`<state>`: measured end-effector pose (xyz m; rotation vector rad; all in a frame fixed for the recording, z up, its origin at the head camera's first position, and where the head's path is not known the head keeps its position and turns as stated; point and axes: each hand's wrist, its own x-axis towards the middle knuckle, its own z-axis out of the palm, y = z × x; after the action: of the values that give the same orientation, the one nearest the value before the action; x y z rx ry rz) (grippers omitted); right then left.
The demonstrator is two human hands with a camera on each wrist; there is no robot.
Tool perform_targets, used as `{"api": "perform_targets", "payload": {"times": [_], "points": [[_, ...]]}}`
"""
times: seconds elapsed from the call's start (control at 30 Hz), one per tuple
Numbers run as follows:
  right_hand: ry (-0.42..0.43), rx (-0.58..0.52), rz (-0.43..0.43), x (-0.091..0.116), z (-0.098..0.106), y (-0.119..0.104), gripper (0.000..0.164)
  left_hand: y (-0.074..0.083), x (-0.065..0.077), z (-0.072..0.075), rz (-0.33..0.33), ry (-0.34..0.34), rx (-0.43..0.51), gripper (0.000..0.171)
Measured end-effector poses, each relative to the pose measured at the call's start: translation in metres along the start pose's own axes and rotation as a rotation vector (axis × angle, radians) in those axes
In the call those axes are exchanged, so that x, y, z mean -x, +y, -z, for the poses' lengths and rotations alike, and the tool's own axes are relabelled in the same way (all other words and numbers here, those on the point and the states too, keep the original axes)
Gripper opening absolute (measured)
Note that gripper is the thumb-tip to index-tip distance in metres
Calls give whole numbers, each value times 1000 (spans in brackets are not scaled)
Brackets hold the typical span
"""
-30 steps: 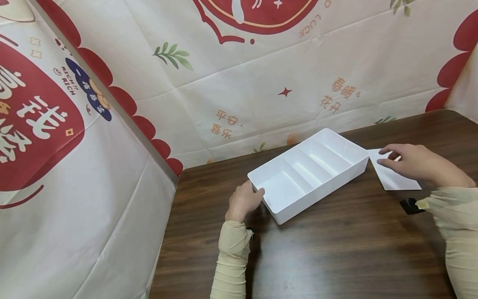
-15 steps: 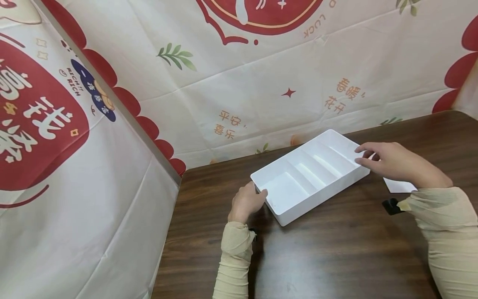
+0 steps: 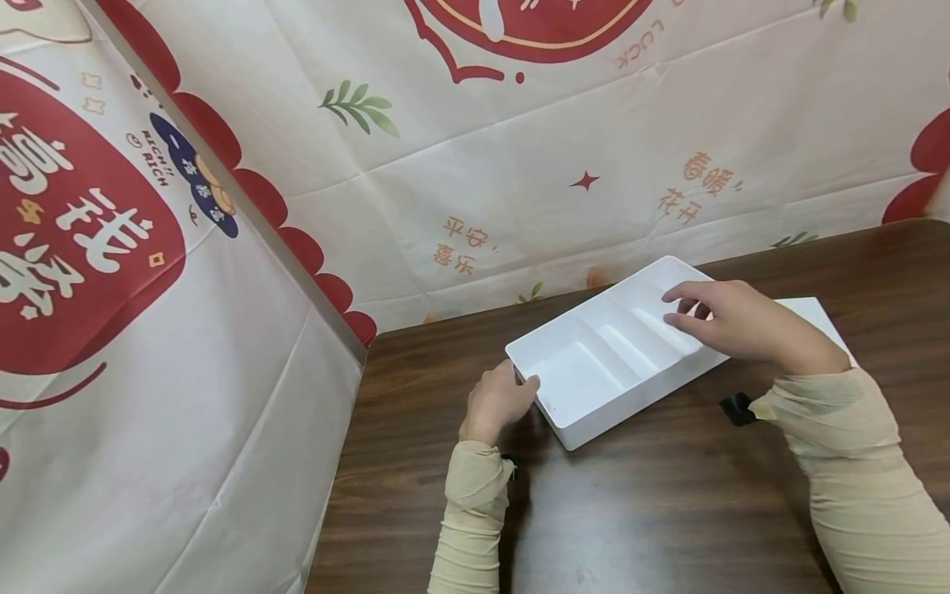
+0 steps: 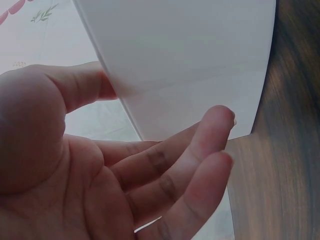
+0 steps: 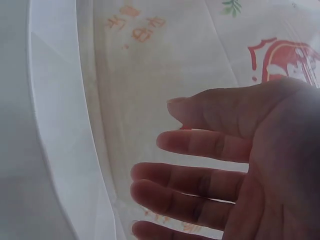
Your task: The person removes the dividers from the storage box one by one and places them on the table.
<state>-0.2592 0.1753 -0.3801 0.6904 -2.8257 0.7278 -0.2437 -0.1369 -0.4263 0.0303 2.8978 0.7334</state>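
Note:
A white divided tray (image 3: 637,394) lies slanted on the dark wooden table in the head view, with several compartments. My left hand (image 3: 499,402) grips its near left end, the thumb over the rim and the fingers on the outer side. In the left wrist view, the left hand's thumb and fingers (image 4: 167,185) meet the tray's end wall (image 4: 185,55). Above the tray's right half hovers my right hand (image 3: 731,322), holding nothing. In the right wrist view its fingers (image 5: 190,185) are spread and loosely bent, beside the tray's white wall (image 5: 55,100).
Partly hidden under the right forearm, a flat white sheet (image 3: 812,312) lies on the table (image 3: 646,511). A printed cloth (image 3: 475,165) hangs behind the table, and another printed cloth panel (image 3: 245,396) stands on the left.
My right hand has moved left, from over the white sheet to over the tray's right half. My left hand keeps its grip on the tray, which stays in place.

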Motion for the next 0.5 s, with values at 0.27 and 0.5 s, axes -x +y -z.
{"api": "perform_targets", "payload": {"times": [0.27, 0.5], "points": [[-21, -8, 11, -3, -7, -10, 33, -1, 1, -1, 4, 0, 6, 52], [-30, -5, 20, -7, -12, -12, 32, 0, -1, 0, -1, 1, 11, 50]]}}
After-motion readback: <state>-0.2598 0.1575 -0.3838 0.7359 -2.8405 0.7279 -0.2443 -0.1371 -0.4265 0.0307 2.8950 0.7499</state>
